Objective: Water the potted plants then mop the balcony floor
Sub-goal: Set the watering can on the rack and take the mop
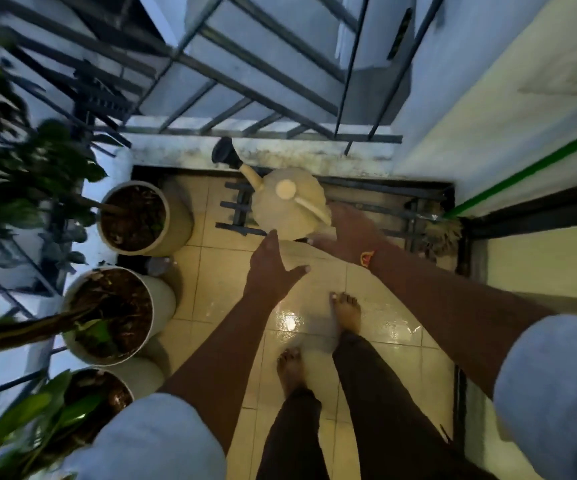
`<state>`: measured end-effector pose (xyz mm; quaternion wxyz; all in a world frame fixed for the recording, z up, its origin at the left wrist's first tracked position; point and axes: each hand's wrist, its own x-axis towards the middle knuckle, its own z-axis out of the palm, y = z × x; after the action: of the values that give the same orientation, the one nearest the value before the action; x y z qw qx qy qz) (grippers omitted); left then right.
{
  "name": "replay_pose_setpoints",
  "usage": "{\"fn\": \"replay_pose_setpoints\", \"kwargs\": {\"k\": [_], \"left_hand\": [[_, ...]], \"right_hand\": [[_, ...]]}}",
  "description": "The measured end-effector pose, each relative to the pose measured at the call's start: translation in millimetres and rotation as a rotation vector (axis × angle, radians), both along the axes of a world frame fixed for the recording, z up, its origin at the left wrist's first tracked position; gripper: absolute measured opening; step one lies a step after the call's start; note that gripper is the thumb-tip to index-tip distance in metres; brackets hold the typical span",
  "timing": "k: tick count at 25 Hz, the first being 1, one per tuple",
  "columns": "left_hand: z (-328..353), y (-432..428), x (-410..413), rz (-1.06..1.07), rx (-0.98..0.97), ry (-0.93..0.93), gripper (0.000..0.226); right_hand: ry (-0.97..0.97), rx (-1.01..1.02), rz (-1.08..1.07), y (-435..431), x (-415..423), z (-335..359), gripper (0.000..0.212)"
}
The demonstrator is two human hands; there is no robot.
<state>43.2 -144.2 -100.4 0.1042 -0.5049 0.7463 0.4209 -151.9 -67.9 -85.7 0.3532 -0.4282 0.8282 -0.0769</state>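
Note:
A cream watering can (288,202) with a black rose spout hangs over the far end of the balcony, near the railing. My right hand (345,225) is at its handle and appears to hold it. My left hand (273,268) hovers just below the can, fingers spread, holding nothing. Three white pots with dark soil stand along the left edge: the far pot (134,216), the middle pot (113,313) and the near pot (107,393), each with a leafy plant. A mop (442,226) with a green handle leans in the far right corner.
The tiled floor (384,337) is wet and shiny under my bare feet. A black metal railing (245,98) closes the far side and the left. A wall and a dark door frame (522,216) run along the right.

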Motion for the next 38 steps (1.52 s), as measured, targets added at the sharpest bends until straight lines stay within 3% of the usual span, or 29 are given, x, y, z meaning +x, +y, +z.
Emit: {"fn": "replay_pose_setpoints", "kwargs": {"k": [4, 8, 14, 18, 30, 34, 38], "left_hand": [[109.6, 31.1, 23.9, -0.25, -0.136, -0.051, 0.113], [192.0, 68.4, 17.4, -0.412, -0.19, -0.033, 0.113], [244.2, 116.7, -50.4, -0.465, -0.253, 0.036, 0.113], [269.6, 155.0, -134.1, -0.497, -0.225, 0.121, 0.112], [331.9, 169.8, -351.4, -0.434, -0.252, 0.39, 0.098], [354.7, 165.3, -392.4, -0.446, -0.293, 0.436, 0.09], [367.1, 158.9, -412.8, -0.437, -0.302, 0.458, 0.081]], "right_hand": [[0.095, -0.005, -0.145, 71.6, 33.9, 110.0, 0.099], [0.157, -0.003, -0.295, 145.3, 52.5, 177.0, 0.106], [0.165, 0.021, -0.486, 228.8, -10.4, 211.0, 0.108], [0.126, -0.069, -0.634, 256.2, -80.2, 224.5, 0.108], [-0.095, -0.66, -0.977, 202.9, -297.2, 292.6, 0.103], [-0.161, -0.713, -1.023, 182.4, -323.8, 299.7, 0.095], [-0.063, -0.688, -1.013, 170.4, -353.3, 307.4, 0.075]]}}
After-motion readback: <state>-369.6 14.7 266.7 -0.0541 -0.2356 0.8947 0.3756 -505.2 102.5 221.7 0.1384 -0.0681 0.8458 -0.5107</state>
